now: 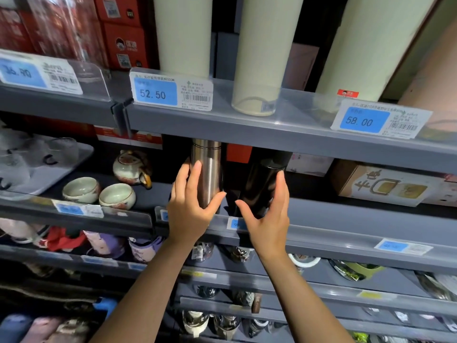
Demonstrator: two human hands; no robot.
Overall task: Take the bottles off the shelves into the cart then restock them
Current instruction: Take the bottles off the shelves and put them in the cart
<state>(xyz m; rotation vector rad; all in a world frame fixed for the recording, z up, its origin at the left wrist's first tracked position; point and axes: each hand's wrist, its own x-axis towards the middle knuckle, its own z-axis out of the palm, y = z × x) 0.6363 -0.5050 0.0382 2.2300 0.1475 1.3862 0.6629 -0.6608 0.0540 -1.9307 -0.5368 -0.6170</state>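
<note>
A steel bottle (209,167) stands upright on the middle shelf (346,219), its top just under the shelf above. My left hand (190,204) grips its lower half, fingers on the left side and thumb across the front. Right beside it stands a black bottle (262,184). My right hand (268,216) holds it from the front right, fingers up its side and thumb under its lower left. Three tall cream bottles, one at the front (262,58), stand on the shelf above.
A teapot (132,167) and two tea bowls (99,191) sit left of the bottles, next to a tray of glasses (61,169). A cardboard box (385,184) lies to the right. Red boxes (123,30) fill the top left. Lower shelves hold several small bottles and packs.
</note>
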